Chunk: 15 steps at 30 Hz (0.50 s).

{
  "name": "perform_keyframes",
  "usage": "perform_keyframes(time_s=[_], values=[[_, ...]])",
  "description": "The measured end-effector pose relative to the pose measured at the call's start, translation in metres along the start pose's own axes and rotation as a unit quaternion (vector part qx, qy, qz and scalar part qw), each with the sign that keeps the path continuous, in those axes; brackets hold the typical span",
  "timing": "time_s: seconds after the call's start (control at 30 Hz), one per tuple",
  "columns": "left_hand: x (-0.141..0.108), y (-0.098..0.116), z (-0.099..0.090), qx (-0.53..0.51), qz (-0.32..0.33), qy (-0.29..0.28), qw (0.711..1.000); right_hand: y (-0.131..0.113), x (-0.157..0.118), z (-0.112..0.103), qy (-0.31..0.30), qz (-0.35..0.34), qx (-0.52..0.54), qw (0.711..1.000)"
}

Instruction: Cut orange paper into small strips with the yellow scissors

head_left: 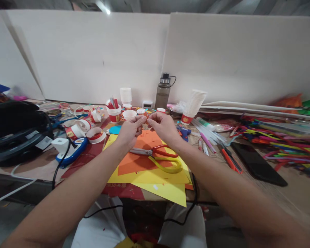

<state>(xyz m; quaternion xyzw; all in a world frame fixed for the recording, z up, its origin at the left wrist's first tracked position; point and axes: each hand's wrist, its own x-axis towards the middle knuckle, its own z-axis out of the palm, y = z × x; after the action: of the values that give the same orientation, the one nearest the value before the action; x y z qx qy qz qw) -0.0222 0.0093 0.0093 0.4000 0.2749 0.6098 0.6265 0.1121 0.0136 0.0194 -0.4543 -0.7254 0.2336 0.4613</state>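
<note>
My left hand (131, 130) and my right hand (163, 126) are raised close together over the back of an orange sheet (129, 164). The fingertips of each hand are pinched together, and a small gap separates the two pinches. Whatever they hold is too small to make out; a bit of orange-red shows by the fingertips. Below the hands, pliers (155, 151) with one red and one yellow handle lie across the orange sheet, which rests on yellow sheets (170, 193). Behind the left hand is a white paper bowl (129, 114).
Stacked paper cups (195, 105) and a bottle (162, 92) stand at the back. On the right lie a phone (258, 163), cutters (231, 160) and colourful strips (294, 141). A blue-and-white device (73, 151), cut cups (96, 135) and black cases (18, 134) sit left.
</note>
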Motion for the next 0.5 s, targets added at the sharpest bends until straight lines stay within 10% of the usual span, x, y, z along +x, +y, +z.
perform_keyframes(time_s=[0.23, 0.5], values=[[0.010, 0.016, -0.012, -0.075, 0.065, 0.165, 0.981, -0.002, 0.042, 0.010, -0.001, 0.010, -0.117, 0.993], [0.019, 0.027, -0.024, -0.125, 0.081, 0.192, 0.970, -0.011, 0.098, 0.048, -0.059, -0.016, -0.297, 0.953]])
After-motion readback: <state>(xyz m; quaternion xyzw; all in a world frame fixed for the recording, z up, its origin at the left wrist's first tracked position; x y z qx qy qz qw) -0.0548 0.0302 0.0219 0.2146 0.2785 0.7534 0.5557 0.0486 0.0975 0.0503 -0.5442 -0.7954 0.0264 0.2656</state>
